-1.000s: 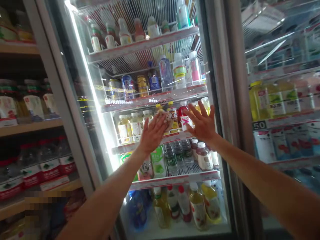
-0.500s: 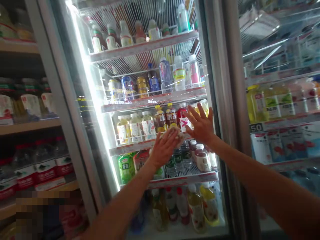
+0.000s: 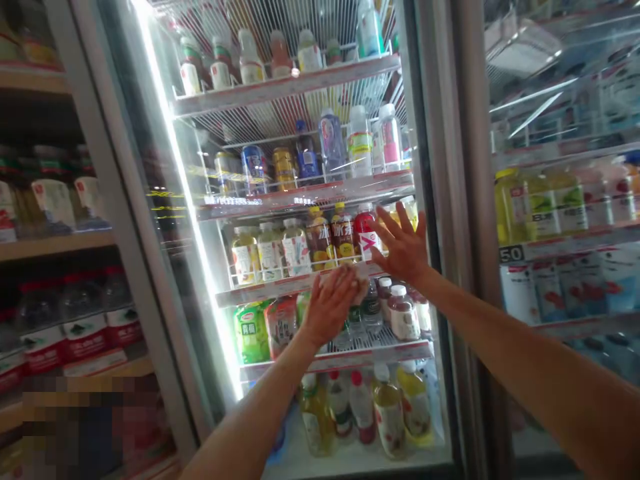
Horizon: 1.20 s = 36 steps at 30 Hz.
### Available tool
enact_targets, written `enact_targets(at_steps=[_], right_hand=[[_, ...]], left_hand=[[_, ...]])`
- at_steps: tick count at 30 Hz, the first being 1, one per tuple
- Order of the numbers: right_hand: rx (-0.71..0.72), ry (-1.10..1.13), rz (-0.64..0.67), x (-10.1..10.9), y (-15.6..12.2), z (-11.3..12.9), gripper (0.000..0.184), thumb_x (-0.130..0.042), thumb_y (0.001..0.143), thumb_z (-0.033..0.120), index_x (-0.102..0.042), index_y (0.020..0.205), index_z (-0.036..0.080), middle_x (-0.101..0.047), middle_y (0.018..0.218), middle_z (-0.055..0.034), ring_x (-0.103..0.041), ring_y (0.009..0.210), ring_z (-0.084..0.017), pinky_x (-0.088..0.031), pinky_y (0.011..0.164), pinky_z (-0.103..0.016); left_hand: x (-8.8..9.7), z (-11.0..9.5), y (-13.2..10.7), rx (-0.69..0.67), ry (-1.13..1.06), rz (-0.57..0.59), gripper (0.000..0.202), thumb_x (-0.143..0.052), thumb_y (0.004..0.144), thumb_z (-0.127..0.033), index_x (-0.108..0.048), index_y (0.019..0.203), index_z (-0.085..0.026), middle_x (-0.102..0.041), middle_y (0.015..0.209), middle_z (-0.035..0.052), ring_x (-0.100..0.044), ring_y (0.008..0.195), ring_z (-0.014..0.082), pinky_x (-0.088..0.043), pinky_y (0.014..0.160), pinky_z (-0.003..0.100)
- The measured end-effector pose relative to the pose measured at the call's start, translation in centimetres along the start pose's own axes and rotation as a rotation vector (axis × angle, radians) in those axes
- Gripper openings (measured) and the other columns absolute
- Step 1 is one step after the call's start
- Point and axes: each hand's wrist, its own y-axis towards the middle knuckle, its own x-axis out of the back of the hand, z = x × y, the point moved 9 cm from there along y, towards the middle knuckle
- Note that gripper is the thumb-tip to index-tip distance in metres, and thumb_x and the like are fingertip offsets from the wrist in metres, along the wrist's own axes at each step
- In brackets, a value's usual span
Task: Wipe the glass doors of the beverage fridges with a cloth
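Observation:
My left hand (image 3: 329, 303) presses a pale, crumpled cloth (image 3: 362, 279) flat on the glass door of a lit drinks fridge, its fingers lying over the cloth. My right hand (image 3: 404, 248) is a little higher and to the right, fingers spread and palm toward the glass, close to the door's metal frame (image 3: 463, 267); it holds nothing. Behind the glass, near both hands, stand a red bottle with a pink-and-white label (image 3: 366, 233) and brown tea bottles with yellow caps (image 3: 344, 233).
Inside the fridge, wire shelves carry several rows of bottles, cans (image 3: 254, 170) and a green pouch (image 3: 251, 330). A bright light strip (image 3: 175, 150) runs down the left side. Red-capped bottles (image 3: 83, 313) fill open shelves at left. Another glass-fronted cooler with yellow bottles (image 3: 511, 207) stands at right.
My left hand and the cloth have slid slightly down and to the right over the glass. My right hand has stayed in nearly the same place. The view has shifted slightly.

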Motion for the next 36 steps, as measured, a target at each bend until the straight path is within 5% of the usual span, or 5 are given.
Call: enact_targets(at_steps=[8, 15, 22, 29, 36], right_hand=[[-0.010, 0.001, 0.053, -0.5, 0.0, 0.0, 0.058, -0.045, 0.082, 0.044, -0.034, 0.139, 0.033, -0.034, 0.147, 0.0020, -0.014, 0.139, -0.032, -0.006, 0.109, -0.062], [0.002, -0.009, 0.012, 0.1, 0.1, 0.2, 0.055, -0.046, 0.083, 0.042, -0.040, 0.136, 0.030, -0.038, 0.144, -0.0006, -0.018, 0.138, -0.032, -0.009, 0.107, -0.062], [-0.009, -0.005, 0.044, -0.1, 0.1, 0.1, 0.053, -0.046, 0.083, 0.043, -0.041, 0.135, 0.031, -0.037, 0.145, 0.0003, -0.018, 0.138, -0.031, -0.008, 0.108, -0.061], [0.005, -0.021, -0.001, 0.3, 0.0, 0.3, 0.051, -0.045, 0.083, 0.042, -0.045, 0.132, 0.028, -0.039, 0.144, -0.0012, -0.019, 0.138, -0.031, -0.010, 0.107, -0.061], [-0.003, -0.008, 0.028, -0.1, 0.0, 0.2, 0.055, -0.045, 0.082, 0.043, -0.039, 0.136, 0.031, -0.035, 0.146, 0.0006, -0.016, 0.139, -0.031, -0.008, 0.108, -0.062]], left_hand=[[5.4, 13.6, -6.3, 0.624, 0.145, -0.206, 0.050, -0.042, 0.089, -0.024, -0.035, 0.138, -0.021, -0.031, 0.147, 0.0132, -0.022, 0.139, 0.0254, -0.022, 0.109, 0.052], [1.2, 2.9, -0.5, 0.059, 0.035, 0.020, 0.043, -0.045, 0.088, -0.022, -0.045, 0.131, -0.024, -0.048, 0.137, 0.0044, -0.021, 0.139, 0.0199, -0.011, 0.115, 0.044], [5.9, 16.1, -7.9, 0.815, 0.111, -0.189, 0.047, -0.039, 0.090, -0.030, -0.040, 0.134, -0.014, -0.032, 0.146, 0.0166, -0.023, 0.137, 0.0296, -0.020, 0.108, 0.055], [1.4, 5.0, -1.8, 0.208, -0.005, 0.008, 0.042, -0.044, 0.088, -0.020, -0.047, 0.129, -0.025, -0.045, 0.140, 0.0037, -0.019, 0.140, 0.0205, -0.014, 0.114, 0.044], [6.5, 15.1, -7.3, 0.742, 0.131, -0.234, 0.048, -0.040, 0.090, -0.026, -0.037, 0.137, -0.017, -0.031, 0.147, 0.0145, -0.022, 0.138, 0.0265, -0.021, 0.110, 0.051]])
